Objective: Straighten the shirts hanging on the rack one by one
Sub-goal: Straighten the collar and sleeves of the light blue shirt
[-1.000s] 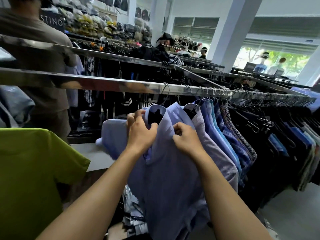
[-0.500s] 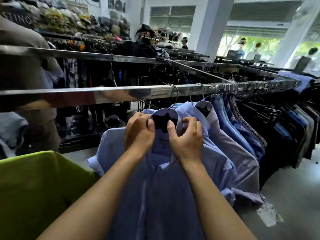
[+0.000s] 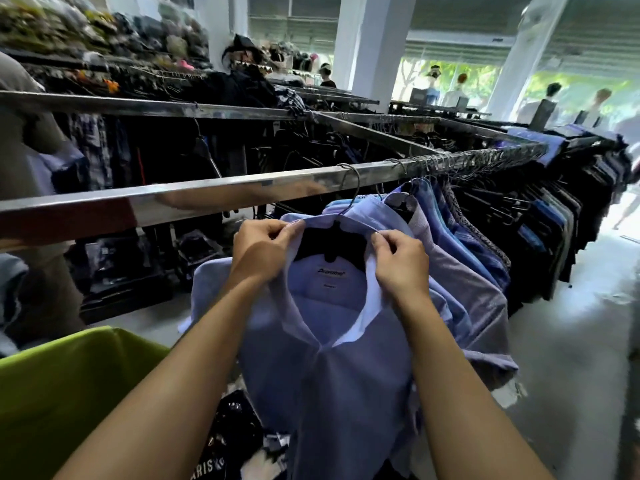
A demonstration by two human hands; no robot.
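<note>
The left hand (image 3: 261, 252) pinches the left side of the collar of the blue shirt (image 3: 332, 358), fingers curled. The right hand (image 3: 401, 263) pinches the right side of the collar likewise. The shirt hangs on a black hanger (image 3: 329, 242) hooked over the metal rail (image 3: 207, 199), beside further shirts (image 3: 460, 237).

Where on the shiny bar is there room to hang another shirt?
The bar is bare left of the blue shirt's hook, out to the picture's edge. Right of that hook the hangers are packed tight, with the shirts pressed together.
</note>
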